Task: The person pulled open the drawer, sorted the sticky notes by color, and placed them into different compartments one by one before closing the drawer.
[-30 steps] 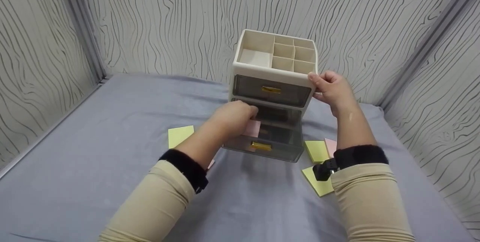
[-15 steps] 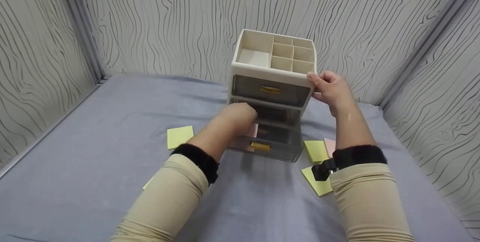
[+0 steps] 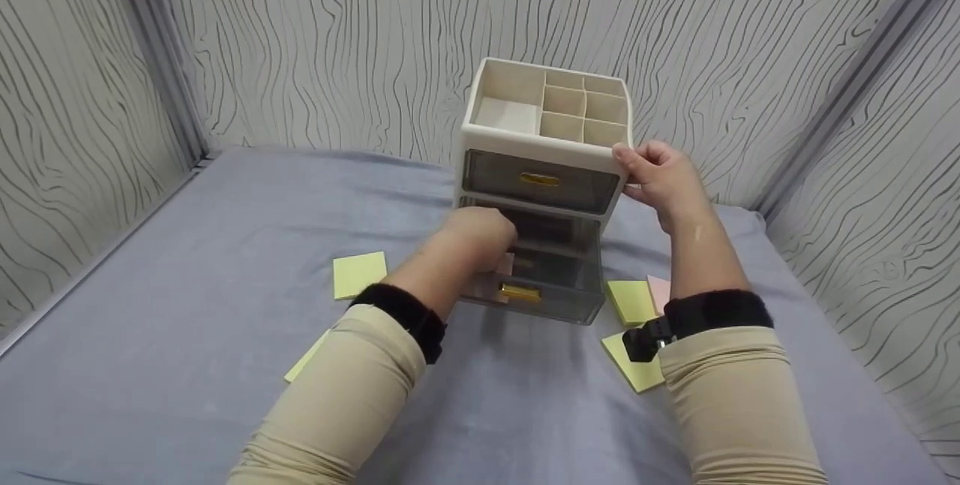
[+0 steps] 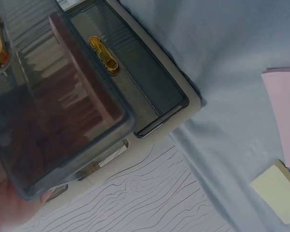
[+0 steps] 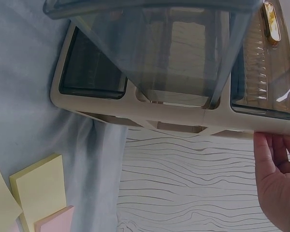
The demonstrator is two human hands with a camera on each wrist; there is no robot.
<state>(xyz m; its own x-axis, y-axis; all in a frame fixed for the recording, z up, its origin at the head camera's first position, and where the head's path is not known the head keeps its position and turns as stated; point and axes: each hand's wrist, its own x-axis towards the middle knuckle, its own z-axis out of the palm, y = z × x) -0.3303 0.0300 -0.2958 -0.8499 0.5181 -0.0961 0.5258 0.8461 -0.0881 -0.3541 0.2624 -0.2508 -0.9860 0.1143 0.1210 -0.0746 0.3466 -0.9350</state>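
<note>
A cream desktop drawer organizer [image 3: 540, 138] with smoky drawers stands on the cloth, its middle drawer [image 3: 559, 305] pulled out. My left hand [image 3: 480, 237] reaches into the left side of that drawer, bent over a pink sticky note pad [image 3: 504, 266]; its fingertips are hidden. Through the tinted plastic in the left wrist view, the pad [image 4: 82, 67] shows as a reddish block beside the blurred fingers. My right hand [image 3: 664, 179] grips the organizer's upper right edge, thumb on the front; in the right wrist view the fingers [image 5: 266, 154] meet the cream frame.
Yellow sticky pads [image 3: 360, 275] lie left of the organizer, one partly under the left sleeve [image 3: 337, 387]. At the right, near the right wrist, lie more yellow pads [image 3: 631, 301] and a pink pad [image 3: 659, 293]. A patterned wall [image 3: 375, 42] rises behind the cloth-covered table [image 3: 187, 282].
My left hand has moved slightly right and deeper into the open drawer, lowering the pink sticky note pad. The organizer has shifted very slightly left, my right hand still gripping it.
</note>
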